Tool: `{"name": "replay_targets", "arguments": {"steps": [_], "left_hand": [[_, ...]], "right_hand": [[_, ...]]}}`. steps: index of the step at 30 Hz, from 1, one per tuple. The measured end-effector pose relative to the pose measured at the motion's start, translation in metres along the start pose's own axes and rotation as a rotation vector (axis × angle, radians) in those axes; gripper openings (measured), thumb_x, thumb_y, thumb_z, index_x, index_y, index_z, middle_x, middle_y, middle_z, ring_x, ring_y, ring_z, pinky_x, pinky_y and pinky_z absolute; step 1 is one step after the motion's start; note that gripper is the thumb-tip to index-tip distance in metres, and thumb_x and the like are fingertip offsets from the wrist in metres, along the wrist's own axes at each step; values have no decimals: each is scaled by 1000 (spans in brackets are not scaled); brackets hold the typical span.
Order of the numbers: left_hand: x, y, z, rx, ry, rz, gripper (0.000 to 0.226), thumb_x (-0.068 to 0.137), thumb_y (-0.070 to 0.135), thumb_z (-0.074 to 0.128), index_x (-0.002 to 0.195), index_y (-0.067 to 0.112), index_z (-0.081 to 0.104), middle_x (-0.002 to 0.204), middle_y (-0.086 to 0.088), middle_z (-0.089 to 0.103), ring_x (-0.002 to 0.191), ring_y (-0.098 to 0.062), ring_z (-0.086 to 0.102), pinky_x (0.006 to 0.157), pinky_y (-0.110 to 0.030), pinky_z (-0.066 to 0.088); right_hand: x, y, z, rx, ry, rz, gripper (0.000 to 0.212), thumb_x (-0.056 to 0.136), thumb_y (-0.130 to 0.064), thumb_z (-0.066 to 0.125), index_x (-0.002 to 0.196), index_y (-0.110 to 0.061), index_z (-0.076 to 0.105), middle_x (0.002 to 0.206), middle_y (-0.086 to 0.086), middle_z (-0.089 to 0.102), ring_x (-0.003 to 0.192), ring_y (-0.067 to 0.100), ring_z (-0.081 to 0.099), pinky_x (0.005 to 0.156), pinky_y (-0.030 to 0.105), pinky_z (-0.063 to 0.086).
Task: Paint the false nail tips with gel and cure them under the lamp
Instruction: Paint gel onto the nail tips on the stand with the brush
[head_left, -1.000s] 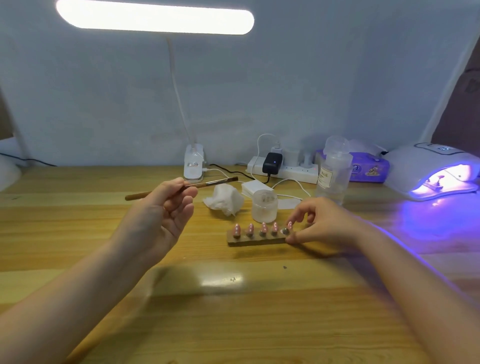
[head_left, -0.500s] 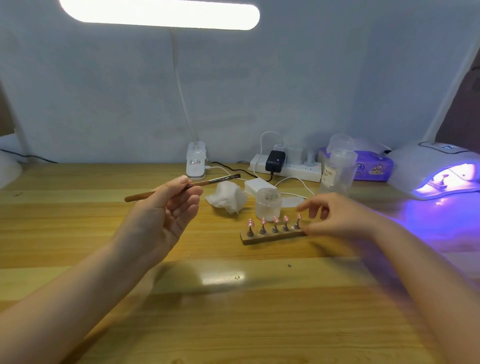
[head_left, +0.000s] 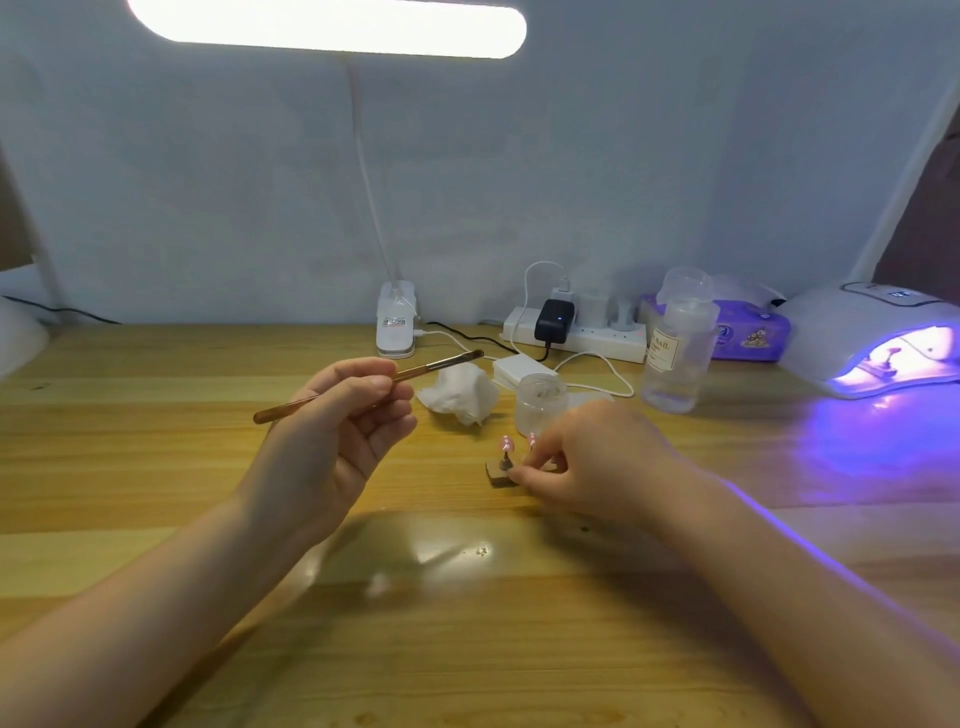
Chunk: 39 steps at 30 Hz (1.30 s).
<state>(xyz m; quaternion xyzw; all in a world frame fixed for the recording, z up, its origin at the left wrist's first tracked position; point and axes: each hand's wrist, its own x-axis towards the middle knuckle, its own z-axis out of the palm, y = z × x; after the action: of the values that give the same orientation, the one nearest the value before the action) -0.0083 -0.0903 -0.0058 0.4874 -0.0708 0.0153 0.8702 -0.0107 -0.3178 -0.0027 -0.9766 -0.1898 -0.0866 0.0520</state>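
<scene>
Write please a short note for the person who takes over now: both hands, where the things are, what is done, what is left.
Left hand: holds the brush above the table, touching nothing.
Right hand: its fingers grip the wooden strip of pink nail tips on the table.
Curing lamp: lit, far right, with another stand inside.
Done: tips look pink.
Left: probably carry this strip to the lamp.

1. Single view only: head-worn, wide-angle; nothing shared with a second view.
2. Looks forward and down from above the near edge of the wooden table (head_left: 156, 519); faces the pale back wall (head_left: 208, 182).
3. Sits close: both forearms enter from the bottom corners, left hand (head_left: 332, 441) and right hand (head_left: 587, 457) at mid-frame.
4. Takes in the desk lamp bar (head_left: 327, 26) at top edge, the curing lamp (head_left: 857, 322) cut off at right edge.
5. Shows wide-angle bowing at the borders.
</scene>
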Motion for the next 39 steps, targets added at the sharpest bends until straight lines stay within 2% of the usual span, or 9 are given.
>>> {"name": "replay_targets", "arguments": {"steps": [3,7,12,16,25,28,31,35,39], "left_hand": [[-2,-3,0,-8,-38,-13,16,68,8,62,72,15,76,72,-10,69,66,-15,68,61,-24,57],[-2,-8,-1,0,-24,-5,16,78,3,58,78,11,72,72,-10,68,65,-16,68,60,-24,57],[-3,-14,-3,47,-14,20,17,70,9,61,72,17,76,71,-9,69,64,-15,67,60,-24,56],[-4,-19,-7,62,28,56,27,82,-1,58,72,17,76,70,-8,68,63,-15,66,58,-25,56],[-9,-22,-5,127,19,105,21,75,5,61,71,20,75,70,-7,68,64,-15,66,58,-25,56],[-10,-22,-4,163,15,129,27,81,-1,60,71,20,75,70,-7,68,65,-16,65,59,-25,56],[-12,-24,-3,207,6,162,16,74,7,63,73,19,74,71,-7,68,67,-17,66,60,-25,56],[-15,-24,-3,264,-34,218,14,75,12,62,75,19,73,73,-10,68,69,-20,65,61,-28,56],[-17,-25,-3,275,-36,266,11,77,15,60,81,9,68,72,-10,67,67,-21,64,60,-29,56]], "right_hand": [[-6,0,15,-29,90,-1,40,89,-61,46,101,-34,73,83,-10,70,77,10,59,68,29,51],[-9,-1,26,-30,202,33,42,90,-62,43,97,-33,73,79,-9,70,76,11,60,59,24,44],[-9,-8,32,44,222,125,40,92,-57,44,96,-30,72,79,-6,68,80,15,61,62,27,47],[-5,-16,33,109,230,194,42,96,-51,41,92,-26,74,80,-2,71,80,19,62,63,29,50],[-4,-19,36,172,212,203,36,96,-46,45,91,-24,73,80,-5,69,79,15,60,77,32,52],[-5,-21,35,236,252,220,35,95,-47,47,88,-25,74,72,-5,66,72,15,59,73,33,52],[-8,-22,33,274,246,210,28,92,-45,51,94,-28,73,75,-7,67,75,13,60,74,32,51],[-11,-18,31,247,254,211,19,89,-42,55,90,-29,70,74,-12,64,74,9,57,61,25,45],[-11,-14,32,203,260,217,20,88,-41,54,90,-27,68,81,-9,69,76,12,62,64,28,52]]}}
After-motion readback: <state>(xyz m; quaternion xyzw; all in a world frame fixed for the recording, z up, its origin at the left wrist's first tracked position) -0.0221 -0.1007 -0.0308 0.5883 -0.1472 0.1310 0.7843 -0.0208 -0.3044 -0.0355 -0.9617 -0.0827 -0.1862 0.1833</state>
